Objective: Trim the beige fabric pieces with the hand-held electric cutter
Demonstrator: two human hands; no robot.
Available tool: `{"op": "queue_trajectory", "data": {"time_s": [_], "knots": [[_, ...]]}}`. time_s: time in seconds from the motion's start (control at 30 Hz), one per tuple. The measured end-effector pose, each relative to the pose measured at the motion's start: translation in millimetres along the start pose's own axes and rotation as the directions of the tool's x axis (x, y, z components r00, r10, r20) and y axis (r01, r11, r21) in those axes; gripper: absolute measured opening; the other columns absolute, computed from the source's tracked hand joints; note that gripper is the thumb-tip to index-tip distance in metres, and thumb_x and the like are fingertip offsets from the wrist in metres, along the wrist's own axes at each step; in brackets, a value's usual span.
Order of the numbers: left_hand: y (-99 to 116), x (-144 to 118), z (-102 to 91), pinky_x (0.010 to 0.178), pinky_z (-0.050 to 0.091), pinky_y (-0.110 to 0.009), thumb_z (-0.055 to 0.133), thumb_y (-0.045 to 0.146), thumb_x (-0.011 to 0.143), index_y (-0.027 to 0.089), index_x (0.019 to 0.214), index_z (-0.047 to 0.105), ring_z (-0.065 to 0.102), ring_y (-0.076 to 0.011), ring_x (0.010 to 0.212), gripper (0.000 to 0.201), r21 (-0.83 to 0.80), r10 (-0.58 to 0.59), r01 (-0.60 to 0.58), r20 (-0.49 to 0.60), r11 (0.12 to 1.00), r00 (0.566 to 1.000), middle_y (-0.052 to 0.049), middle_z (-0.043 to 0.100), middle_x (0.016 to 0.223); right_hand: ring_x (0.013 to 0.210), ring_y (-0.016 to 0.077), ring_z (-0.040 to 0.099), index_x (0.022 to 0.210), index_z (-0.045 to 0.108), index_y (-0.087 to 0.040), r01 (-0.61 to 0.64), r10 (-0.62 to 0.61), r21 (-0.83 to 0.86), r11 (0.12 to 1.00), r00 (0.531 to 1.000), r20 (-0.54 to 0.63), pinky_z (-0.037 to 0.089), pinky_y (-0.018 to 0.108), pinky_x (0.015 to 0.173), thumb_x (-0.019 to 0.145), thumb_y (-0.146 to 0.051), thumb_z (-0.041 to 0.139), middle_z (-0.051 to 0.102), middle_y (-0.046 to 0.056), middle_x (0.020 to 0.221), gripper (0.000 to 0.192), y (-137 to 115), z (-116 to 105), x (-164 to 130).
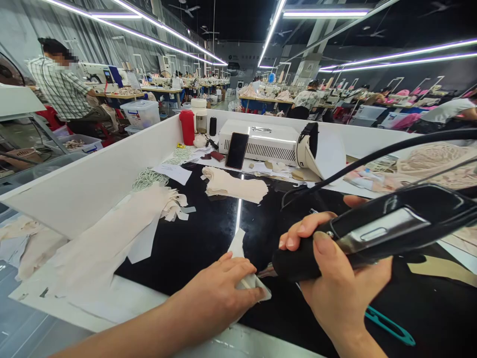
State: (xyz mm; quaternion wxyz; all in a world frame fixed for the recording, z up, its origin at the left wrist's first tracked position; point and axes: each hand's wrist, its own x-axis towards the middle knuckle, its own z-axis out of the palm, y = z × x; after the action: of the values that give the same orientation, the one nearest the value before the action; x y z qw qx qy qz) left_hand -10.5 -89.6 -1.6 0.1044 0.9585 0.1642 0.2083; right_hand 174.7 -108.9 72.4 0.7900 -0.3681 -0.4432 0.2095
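Observation:
My left hand [219, 288] presses and pinches a small cream fabric piece [236, 243] against the black work surface [179, 248]. One corner of the fabric sticks out past my thumb. Wrapped in my right hand [335, 283] is a black corded hand tool [372, 228] with a silver panel. Its narrow tip points left, close beside the fabric; whether they touch I cannot tell. Beyond my hands lies a stack of cream fabric pieces [236, 185]. A larger cream fabric pile [108, 233] spreads along the left.
A black cable [372, 156] arcs across the right side. Turquoise scissors-like handle [389, 325] lies at lower right. At the back stand a phone [237, 150], a white vented box [276, 139] and a red container [187, 128]. A white wall [112, 184] borders the left. A person [61, 84] sits beyond.

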Motion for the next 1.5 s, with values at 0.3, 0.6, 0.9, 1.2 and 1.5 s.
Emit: {"op": "queue_trajectory", "data": {"time_s": [0.3,0.6,0.9,1.2,1.5], "knots": [[-1.9,-4.8,0.4,0.113,0.053,-0.058,0.05,0.019,0.112,0.024,0.138,0.067,0.063,-0.0321,0.139,0.032,0.018,0.009,-0.009,0.033,1.0,0.999,-0.019,0.065,0.148,0.057,0.0167,0.065,0.131,0.056,-0.03,-0.008,0.008,0.008,1.0,1.0,0.027,0.056,0.035,0.056,0.092,-0.024,0.082,0.07,-0.006,0.078,0.048,1.5,0.2,-3.6],[-2.2,-4.8,-1.8,0.117,0.05,-0.058,0.052,0.022,0.113,0.024,0.145,0.063,0.058,-0.0334,0.145,0.034,0.046,0.006,-0.011,0.101,0.999,0.995,-0.019,0.059,0.156,0.057,0.0162,0.065,0.131,0.056,-0.03,0.029,-0.028,-0.016,0.999,0.999,0.033,0.057,0.034,0.056,0.093,-0.021,0.079,0.07,-0.006,0.079,0.046,2.9,-0.4,-5.8],[11.7,-8.5,-5.0,0.114,0.057,-0.045,0.049,0.02,0.114,0.01,0.131,0.067,0.069,-0.0297,0.131,0.027,0.091,0.071,-0.063,-0.092,0.994,0.993,-0.016,0.073,0.134,0.055,0.0166,0.064,0.131,0.056,-0.03,0.007,-0.006,-0.02,1.0,0.999,0.043,0.056,0.033,0.052,0.092,-0.024,0.082,0.07,-0.005,0.077,0.048,-5.2,0.4,-11.9],[3.2,1.5,-6.0,0.094,0.063,-0.031,0.048,0.018,0.114,0.012,0.114,0.068,0.071,-0.0201,0.101,0.021,0.045,0.117,-0.113,-0.091,0.993,0.989,-0.009,0.072,0.105,0.054,0.0181,0.064,0.13,0.057,-0.028,0.022,-0.021,-0.041,0.999,0.999,0.024,0.06,0.036,0.053,0.089,-0.025,0.084,0.069,-0.004,0.074,0.049,-7.2,-3.6,-15.0],[-11.3,-7.3,-16.1,0.092,0.064,-0.036,0.054,0.021,0.111,0.018,0.121,0.071,0.069,-0.0237,0.106,0.02,-0.001,0.046,-0.046,-0.052,0.999,0.998,-0.009,0.071,0.118,0.053,0.0193,0.066,0.127,0.057,-0.027,0.027,-0.025,-0.043,0.999,0.999,0.028,0.061,0.037,0.053,0.089,-0.023,0.083,0.07,-0.005,0.074,0.047,-11.0,-3.2,-13.9]]}}
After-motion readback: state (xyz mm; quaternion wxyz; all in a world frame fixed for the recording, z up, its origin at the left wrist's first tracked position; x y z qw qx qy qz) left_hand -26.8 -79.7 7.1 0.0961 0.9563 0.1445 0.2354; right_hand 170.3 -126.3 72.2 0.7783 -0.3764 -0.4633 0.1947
